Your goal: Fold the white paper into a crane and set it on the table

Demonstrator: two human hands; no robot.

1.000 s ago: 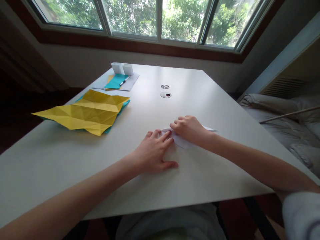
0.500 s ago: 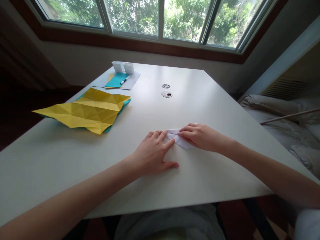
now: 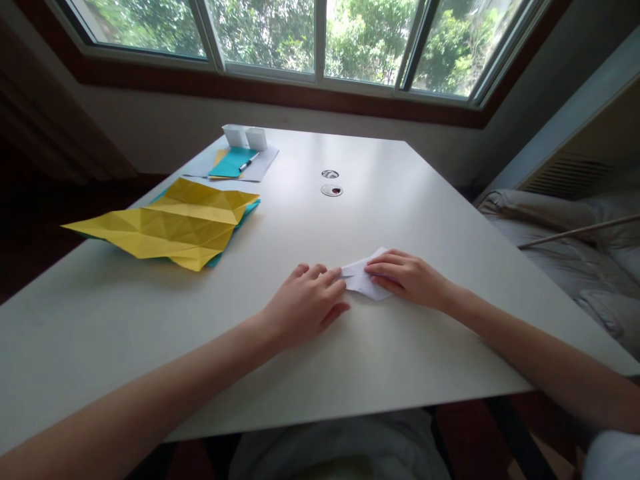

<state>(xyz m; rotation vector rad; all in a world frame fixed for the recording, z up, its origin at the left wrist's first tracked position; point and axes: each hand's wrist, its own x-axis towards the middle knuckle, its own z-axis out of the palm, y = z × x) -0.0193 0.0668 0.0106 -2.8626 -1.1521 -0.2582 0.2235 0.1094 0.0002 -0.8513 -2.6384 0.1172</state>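
A piece of folded white paper (image 3: 361,285) lies on the white table (image 3: 410,213), toward the near edge and between the person's 2 hands. Crease lines run across it, and its outline comes to a narrow end on the left, while a corner shows at the far side beyond the right fingers.

The left hand (image 3: 306,303) rests palm down with its fingers gently bent and close together, the fingertips touching the paper's narrow end; its thumb stands apart from them, nearer the person. The right hand (image 3: 415,277) lies over the paper's right part, fingers side by side and pointing left (whether the thumb pinches from beneath, I cannot tell).

Well apart on the left, a large creased yellow sheet (image 3: 175,223) lies unevenly over a teal sheet (image 3: 247,212), whose edges peek out. Farther back, a pen (image 3: 249,162) rests slantwise on a smaller teal sheet (image 3: 231,162), which overlaps an orange-yellow sheet (image 3: 219,157) and a white sheet (image 3: 269,162). Just behind stand 2 small white box-like pieces, the right piece (image 3: 257,139) beside the left piece (image 3: 234,136). Near the table's middle are 2 round fittings, a nearer fitting (image 3: 331,191) and a farther fitting (image 3: 330,174).
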